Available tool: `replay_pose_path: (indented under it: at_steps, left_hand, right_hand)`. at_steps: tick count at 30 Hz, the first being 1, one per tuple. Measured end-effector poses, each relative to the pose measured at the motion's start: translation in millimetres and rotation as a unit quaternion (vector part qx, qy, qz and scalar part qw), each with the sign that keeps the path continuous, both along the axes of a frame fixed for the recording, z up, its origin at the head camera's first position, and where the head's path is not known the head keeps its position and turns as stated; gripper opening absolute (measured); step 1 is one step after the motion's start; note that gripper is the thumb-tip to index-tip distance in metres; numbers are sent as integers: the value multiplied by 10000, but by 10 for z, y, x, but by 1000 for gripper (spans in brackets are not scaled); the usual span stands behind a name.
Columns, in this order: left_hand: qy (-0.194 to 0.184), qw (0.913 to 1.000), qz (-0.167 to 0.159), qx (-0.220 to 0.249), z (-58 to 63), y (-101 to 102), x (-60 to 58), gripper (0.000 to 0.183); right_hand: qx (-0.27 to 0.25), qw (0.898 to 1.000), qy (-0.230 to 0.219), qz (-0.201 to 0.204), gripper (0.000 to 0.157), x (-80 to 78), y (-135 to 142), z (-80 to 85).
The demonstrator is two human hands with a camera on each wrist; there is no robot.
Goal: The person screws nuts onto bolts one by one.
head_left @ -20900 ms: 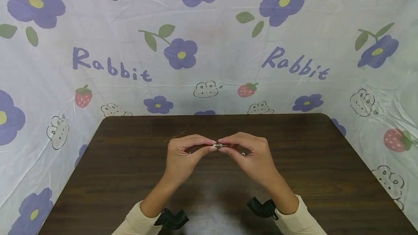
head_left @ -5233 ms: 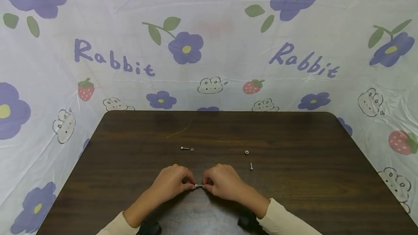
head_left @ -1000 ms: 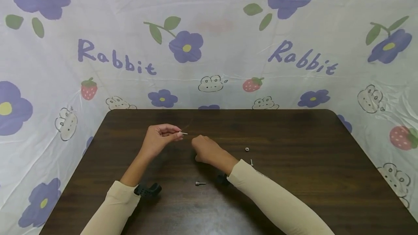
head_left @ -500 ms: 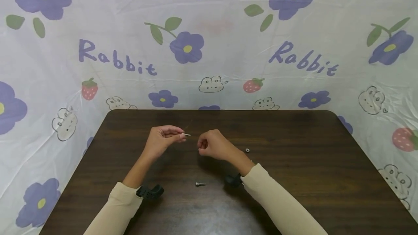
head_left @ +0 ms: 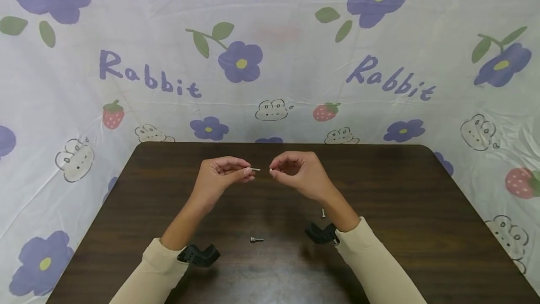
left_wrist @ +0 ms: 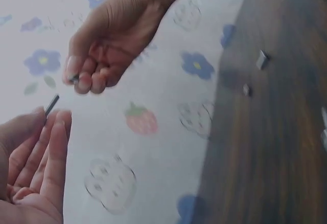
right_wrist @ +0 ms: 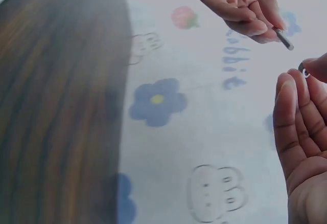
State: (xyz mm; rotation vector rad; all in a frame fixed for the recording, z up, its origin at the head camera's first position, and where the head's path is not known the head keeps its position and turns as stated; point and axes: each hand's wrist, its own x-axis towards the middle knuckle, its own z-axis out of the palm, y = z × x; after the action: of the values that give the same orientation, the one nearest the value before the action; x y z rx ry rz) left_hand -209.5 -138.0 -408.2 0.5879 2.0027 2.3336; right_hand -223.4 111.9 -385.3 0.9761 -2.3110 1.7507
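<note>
Toward far edge of worktop (head_left: 388, 186), pinching bolt (right_wrist: 284, 39) in left hand (head_left: 219, 175), maybe nut (right_wrist: 302, 69) in right hand (head_left: 303, 175), likely light, slick, best gripped clear of tip and hole.

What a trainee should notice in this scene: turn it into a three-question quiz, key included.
1. What does the left hand pinch: a) a pen, b) a bolt, or c) a spoon?
2. True or false: the two hands are touching each other.
3. In the head view, how many bolts show lying on the tabletop?

Key:
1. b
2. False: a gap separates the left hand from the right hand, which pinches a metal ring.
3. Two: the nearer bolt and the farther bolt.
</note>
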Motion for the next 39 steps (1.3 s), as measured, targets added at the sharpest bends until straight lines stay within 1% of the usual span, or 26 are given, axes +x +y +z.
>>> replay_pose_path:
  at_steps: [4, 8, 11, 14, 17, 21, 25, 28, 30, 33, 36, 39]
  left_hand:
    - [130, 9997, 89, 197, 211, 121, 152, 25]
    - [379, 9986, 131, 339, 391, 228, 293, 21]
    - [573, 9975, 131, 385, 487, 283, 378, 20]
    - [687, 9969, 124, 369, 547, 327, 446, 19]
    - [755, 9965, 158, 337, 577, 364, 497, 18]
    - [829, 9957, 215, 359, 591, 401, 531, 16]
    - [873, 9953, 256, 323, 591, 412, 550, 16]
    - [1016, 9940, 367, 195, 585, 411, 558, 15]
    - [1219, 9912, 508, 100, 585, 413, 562, 13]
    - [1572, 9846, 770, -7, 590, 427, 573, 13]
    - [1856, 9768, 1062, -95, 590, 451, 576, 13]
    - [2022, 9712, 1255, -98, 580, 477, 565, 13]
  right_hand:
    - [-264, 9995, 187, -70, 13, 129, 35, 156]
    - [-628, 9969, 465, 7, 16, 246, 75, 281]
    - [-908, 9929, 766, 68, 20, 309, 102, 336]
    - [-1122, 9887, 981, 182, 22, 360, 113, 366]
    - [-1260, 9852, 1101, 365, 22, 400, 104, 387]
    - [-1410, 9811, 1217, 518, 21, 427, 91, 405]
    - [-1466, 9797, 1256, 542, 19, 432, 83, 404]
    - [-1508, 9789, 1279, 521, 19, 432, 74, 396]
    - [-1544, 9784, 1280, 492, 19, 438, 61, 391]
    - [-1629, 9784, 1209, 403, 19, 454, 33, 385]
    - [-1771, 9783, 1035, 292, 18, 478, -2, 383]
    - [-1935, 9779, 787, 92, 18, 513, -44, 380]
